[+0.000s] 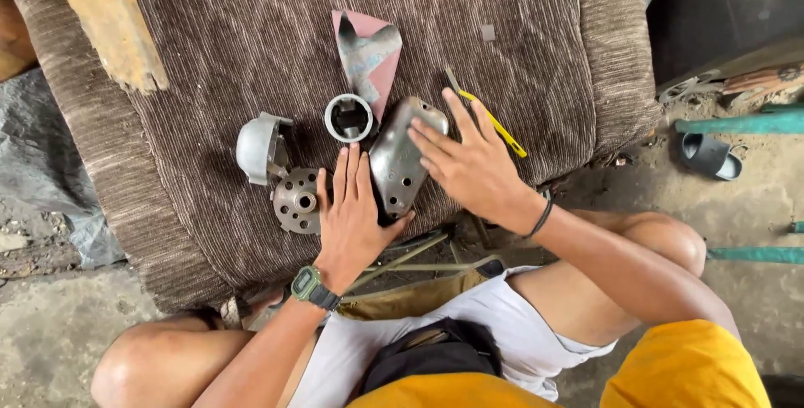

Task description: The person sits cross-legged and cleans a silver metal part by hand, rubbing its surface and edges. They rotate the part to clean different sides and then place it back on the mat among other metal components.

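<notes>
The left hand (350, 222), nearest, lies flat with fingers straight, its thumb hooked under the near end of a long metal cover (395, 163) on the brown cushion (209, 48); the right hand (469, 165) presses spread fingers on the cover's far right edge. Left of the cover lie a drilled disc (296, 200), a dome (256, 147) and a ring (348, 116), with sandpaper (368, 52) farther off and a yellow tool (496, 123) to the right.

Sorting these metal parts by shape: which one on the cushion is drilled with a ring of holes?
The round disc-shaped part, just left of the left hand. The ring, the domed cover and the held oval cover lack that ring.
</notes>
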